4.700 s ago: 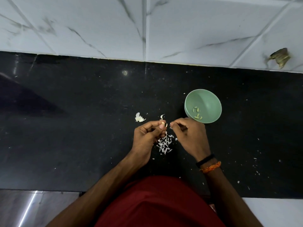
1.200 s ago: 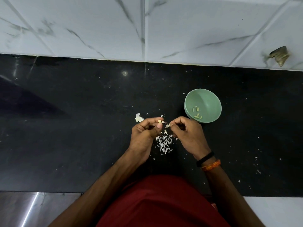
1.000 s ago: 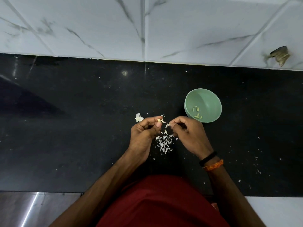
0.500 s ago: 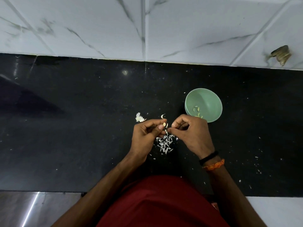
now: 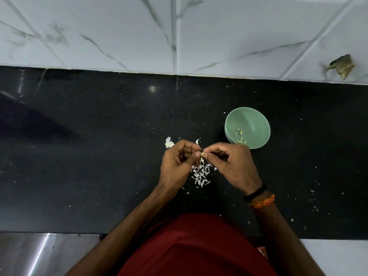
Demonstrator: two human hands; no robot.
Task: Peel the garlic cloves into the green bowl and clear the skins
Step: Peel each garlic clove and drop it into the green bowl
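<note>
Garlic clove (image 5: pixel 202 154): small, pale, held above the black counter (image 5: pixel 99 156) between the fingertips of both hands, over the heap of skins. Nearest the camera, a red garment (image 5: pixel 195 246) and 2 forearms reaching forward; the right wrist carries a black band (image 5: pixel 255 192) and an orange thread (image 5: pixel 262 202). Pile of white skins (image 5: pixel 201 173) lies on the counter directly beneath the hands, between the 2 wrists, with loose flecks scattered to the right. Left hand (image 5: pixel 177 164): fingers curled, thumb and forefinger pinching the clove from the left. Right hand (image 5: pixel 233 164): fingers curled, thumb and forefinger pinching at the same clove from the right; tips of both hands nearly touching. Just beyond the left hand, a larger white garlic scrap (image 5: pixel 169 143) and 1 curled skin (image 5: pixel 198 140). Further right, green bowl (image 5: pixel 256 120) stands upright, near the right hand's knuckles, holding several peeled cloves (image 5: pixel 240 136). Farthest back, white marbled wall tiles (image 5: pixel 119 32), with a brownish mark (image 5: pixel 342 66) at the right.
</note>
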